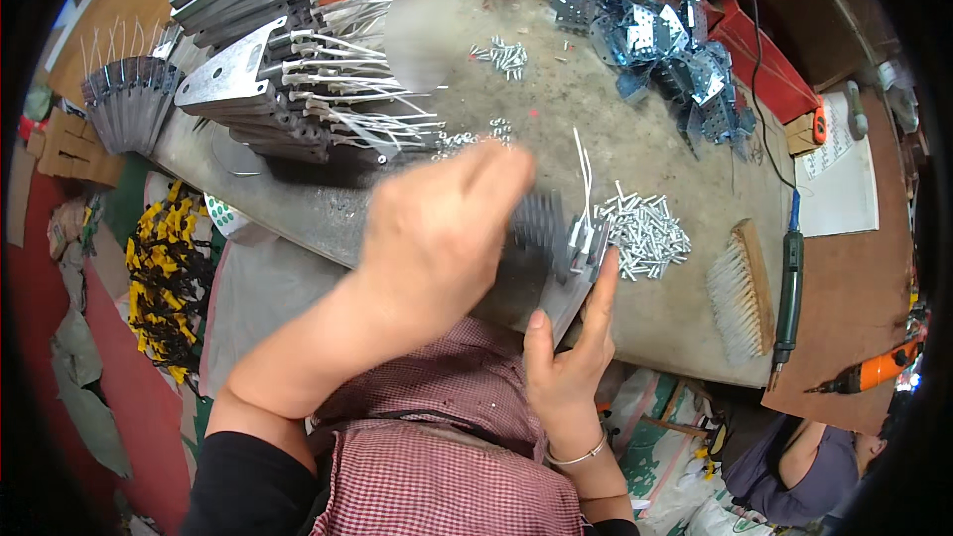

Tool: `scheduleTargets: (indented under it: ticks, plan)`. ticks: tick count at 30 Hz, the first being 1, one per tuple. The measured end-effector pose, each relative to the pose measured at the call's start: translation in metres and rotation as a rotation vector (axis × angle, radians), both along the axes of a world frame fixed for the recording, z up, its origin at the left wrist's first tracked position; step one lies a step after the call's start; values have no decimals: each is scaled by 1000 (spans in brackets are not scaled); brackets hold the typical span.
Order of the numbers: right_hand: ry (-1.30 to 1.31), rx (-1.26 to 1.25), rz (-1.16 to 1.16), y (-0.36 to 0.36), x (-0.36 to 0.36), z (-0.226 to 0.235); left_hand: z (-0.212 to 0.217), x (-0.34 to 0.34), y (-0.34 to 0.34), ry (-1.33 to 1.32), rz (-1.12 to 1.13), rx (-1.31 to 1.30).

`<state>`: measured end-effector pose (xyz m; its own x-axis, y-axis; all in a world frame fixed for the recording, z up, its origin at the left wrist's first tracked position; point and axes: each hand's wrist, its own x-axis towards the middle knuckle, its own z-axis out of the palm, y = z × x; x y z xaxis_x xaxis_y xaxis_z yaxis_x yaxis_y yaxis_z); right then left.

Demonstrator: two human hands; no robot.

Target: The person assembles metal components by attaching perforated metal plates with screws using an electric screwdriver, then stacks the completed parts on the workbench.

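My left hand hangs over the table's front part, fingers curled closed and smeared by motion; what they hold, if anything, is hidden. My right hand, a bangle at its wrist, grips a flat grey metal part with two white wires between thumb and forefinger. The wires stand up from its far end. Between the hands is a blurred dark ribbed piece; I cannot tell whether it is held. A heap of small silver rivets lies just right of the held part, and small nuts lie beyond my left hand.
Stacked grey metal parts with white wires fill the back left. Bent blue-silver metal brackets are piled at the back right. A wooden brush, a dark soldering iron and an orange tool lie right. Another person is lower right.
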<state>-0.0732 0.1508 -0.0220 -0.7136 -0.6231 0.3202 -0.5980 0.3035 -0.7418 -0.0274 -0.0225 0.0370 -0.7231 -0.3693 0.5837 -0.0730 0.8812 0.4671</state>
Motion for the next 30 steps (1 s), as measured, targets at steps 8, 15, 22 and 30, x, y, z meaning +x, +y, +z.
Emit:
scheduleTargets:
  ticks: [8, 15, 22, 30]
  plan:
    - [-76, -3, 31, -2, 3, -1, -43, -15, 2, 182, -115, 148]
    - [28, 38, 35, -8, 5, 2, -44, -19, 3, -3, -214, 412]
    - [159, 122, 30, -13, 9, 2, -43, 22, 37, -3, -301, 505]
    - [81, 218, 320, 49, -62, 48, -47, 18, 27, -14, -343, 428]
